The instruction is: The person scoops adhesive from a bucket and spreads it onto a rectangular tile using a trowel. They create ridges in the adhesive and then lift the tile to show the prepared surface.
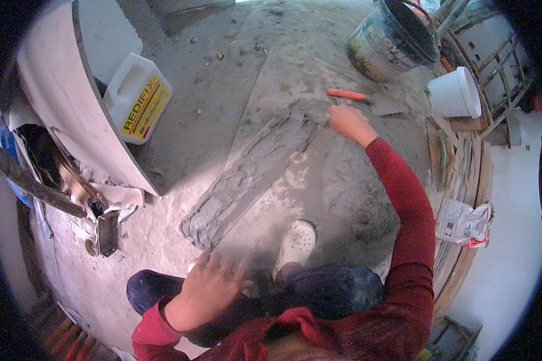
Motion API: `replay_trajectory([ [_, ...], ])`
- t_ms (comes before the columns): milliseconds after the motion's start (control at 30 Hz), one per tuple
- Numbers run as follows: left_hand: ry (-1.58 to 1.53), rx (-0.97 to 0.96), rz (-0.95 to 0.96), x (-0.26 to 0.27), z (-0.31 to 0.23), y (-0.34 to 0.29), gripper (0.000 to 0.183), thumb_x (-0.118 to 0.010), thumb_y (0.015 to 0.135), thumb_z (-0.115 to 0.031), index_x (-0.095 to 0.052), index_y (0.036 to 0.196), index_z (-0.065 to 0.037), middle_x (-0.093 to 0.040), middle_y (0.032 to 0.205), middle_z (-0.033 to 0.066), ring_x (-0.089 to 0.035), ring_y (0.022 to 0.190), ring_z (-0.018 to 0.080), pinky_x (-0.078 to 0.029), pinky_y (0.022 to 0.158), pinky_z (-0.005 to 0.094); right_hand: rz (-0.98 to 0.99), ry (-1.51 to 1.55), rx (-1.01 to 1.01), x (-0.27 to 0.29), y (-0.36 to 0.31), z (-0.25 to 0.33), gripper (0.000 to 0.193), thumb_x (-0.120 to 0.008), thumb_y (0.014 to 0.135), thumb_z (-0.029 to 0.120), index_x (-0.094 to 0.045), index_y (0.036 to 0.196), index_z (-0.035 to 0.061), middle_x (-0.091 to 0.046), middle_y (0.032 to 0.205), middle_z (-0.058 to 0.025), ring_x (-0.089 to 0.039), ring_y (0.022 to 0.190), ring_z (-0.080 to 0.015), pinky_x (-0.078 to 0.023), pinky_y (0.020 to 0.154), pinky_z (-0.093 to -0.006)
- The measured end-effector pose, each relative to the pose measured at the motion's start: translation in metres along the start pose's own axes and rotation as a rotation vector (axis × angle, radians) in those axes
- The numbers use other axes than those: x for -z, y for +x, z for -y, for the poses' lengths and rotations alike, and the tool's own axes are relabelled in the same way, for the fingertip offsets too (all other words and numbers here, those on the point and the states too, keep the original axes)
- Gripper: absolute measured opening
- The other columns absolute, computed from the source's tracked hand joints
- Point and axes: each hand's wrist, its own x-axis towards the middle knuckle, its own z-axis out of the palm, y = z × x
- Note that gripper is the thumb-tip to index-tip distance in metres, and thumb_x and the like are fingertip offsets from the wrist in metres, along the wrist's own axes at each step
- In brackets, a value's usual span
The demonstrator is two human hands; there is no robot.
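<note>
A long strip of wet grey mortar (253,168), lumpy on top, runs slantwise across the floor from near my feet to the far middle. At its far end my right hand (349,123) is closed, the arm stretched out; what its fingers hold, if anything, is hidden. Just beyond that hand lies a tool with an orange-red handle (346,94), apart from the fingers. My left hand (214,289) rests over my bent knee, its fingers stretched out and holding nothing. One pale clog (296,243) shows beside the strip's near end.
A white jerrycan (140,99) with a yellow label stands by a leaning pale panel (72,90) on the left. At the far right are a mortar-stained bucket (382,45) and a white bucket (451,93). A crumpled bag (464,221) lies on stacked boards at right.
</note>
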Motion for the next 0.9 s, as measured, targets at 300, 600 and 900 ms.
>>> replay_trajectory([
  [300, 0.012, 0.023, -0.019, -0.003, 0.003, 0.0, 0.048, -0.065, 0.091, -0.041, -0.063, 0.126, -0.007, -0.066, 0.104, 0.0104, -0.063, 0.1, 0.0293, -0.05, 0.087, 0.0409, 0.29, 0.856, -0.225, -0.012, -0.045, -0.033, 0.039, -0.055, 0.101, 0.033, -0.065, 0.082, -0.0002, -0.058, 0.062, -0.0053, -0.055, 0.048, -0.0164, -0.043, 0.041, -0.0353],
  [600, -0.006, -0.022, -0.095, -0.008, 0.005, 0.008, 0.048, -0.065, 0.089, -0.041, -0.064, 0.124, -0.007, -0.066, 0.1, 0.0105, -0.064, 0.096, 0.029, -0.051, 0.085, 0.0409, 0.471, 1.223, -0.481, -0.017, -0.02, -0.026, 0.036, -0.049, 0.106, 0.031, -0.061, 0.092, 0.0009, -0.05, 0.061, 0.0023, -0.044, 0.043, -0.0088, -0.038, 0.037, -0.0286],
  [900, -0.009, -0.031, -0.096, -0.005, 0.009, 0.008, 0.047, -0.065, 0.089, -0.04, -0.065, 0.123, -0.007, -0.065, 0.092, 0.0083, -0.063, 0.089, 0.0267, -0.051, 0.08, 0.0393, 0.095, 0.055, 0.01, -0.023, 0.006, -0.023, 0.035, -0.055, 0.1, 0.029, -0.066, 0.092, -0.0038, -0.07, 0.084, -0.0218, -0.069, 0.075, -0.0405, -0.054, 0.068, -0.0513],
])
